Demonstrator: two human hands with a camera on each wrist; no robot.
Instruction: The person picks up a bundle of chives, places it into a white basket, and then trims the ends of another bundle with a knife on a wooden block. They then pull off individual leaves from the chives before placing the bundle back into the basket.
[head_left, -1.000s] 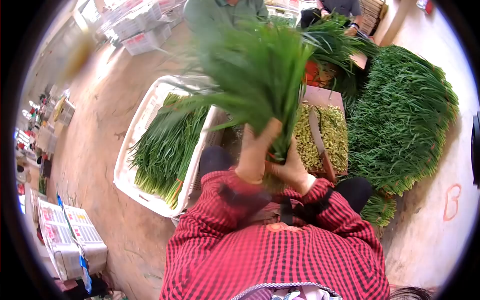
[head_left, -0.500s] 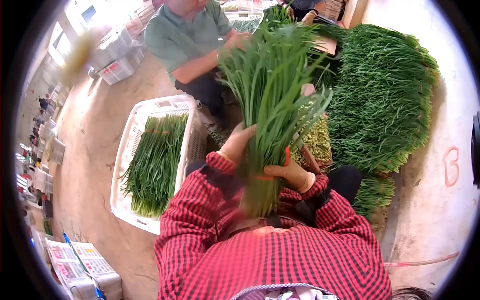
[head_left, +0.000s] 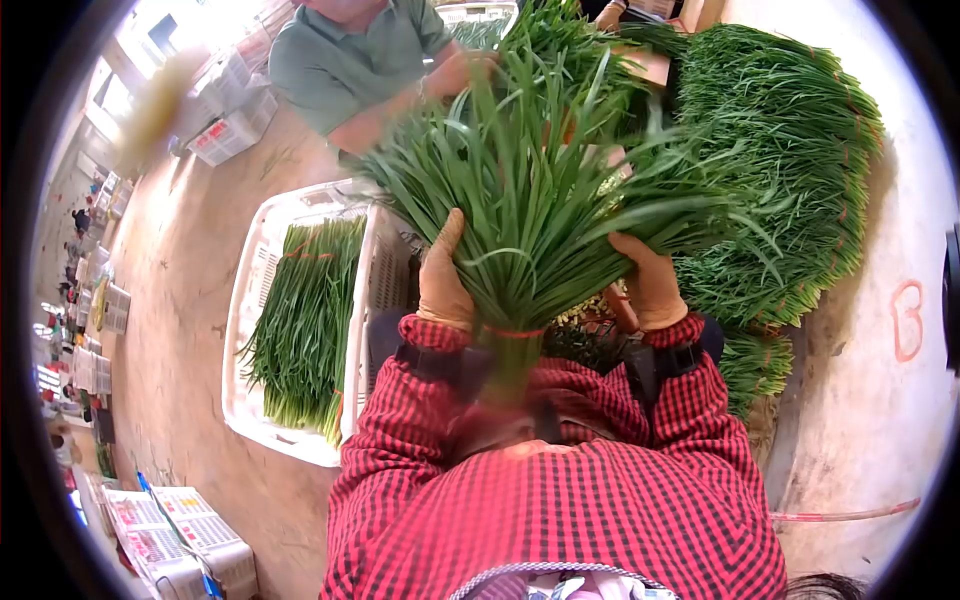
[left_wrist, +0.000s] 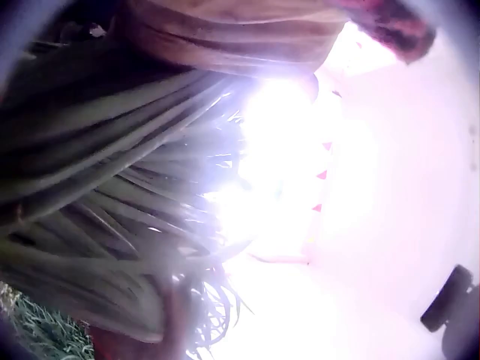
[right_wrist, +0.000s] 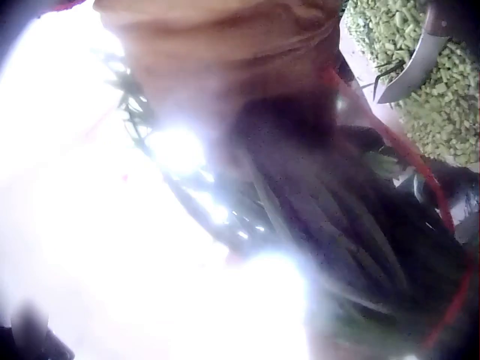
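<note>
I see the left hand (head_left: 445,270) and right hand (head_left: 652,285) apart, flanking a fanned bunch of long green leaves (head_left: 530,235) above the lap, thumbs against it; whether the fingers close behind, I can't tell. A red band (head_left: 513,333) rings its base; if loose, the spreading could work stalks free. Near the right hand, a knife (right_wrist: 420,67) lies on chopped stems (right_wrist: 442,116); a stray wrist could brush it. A white crate (head_left: 378,290) of bundles stands left, a leafy heap (head_left: 770,180) right.

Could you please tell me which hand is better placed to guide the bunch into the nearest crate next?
Probably the left hand: it is nearer that crate, while the right hand is across the bunch from it.
</note>
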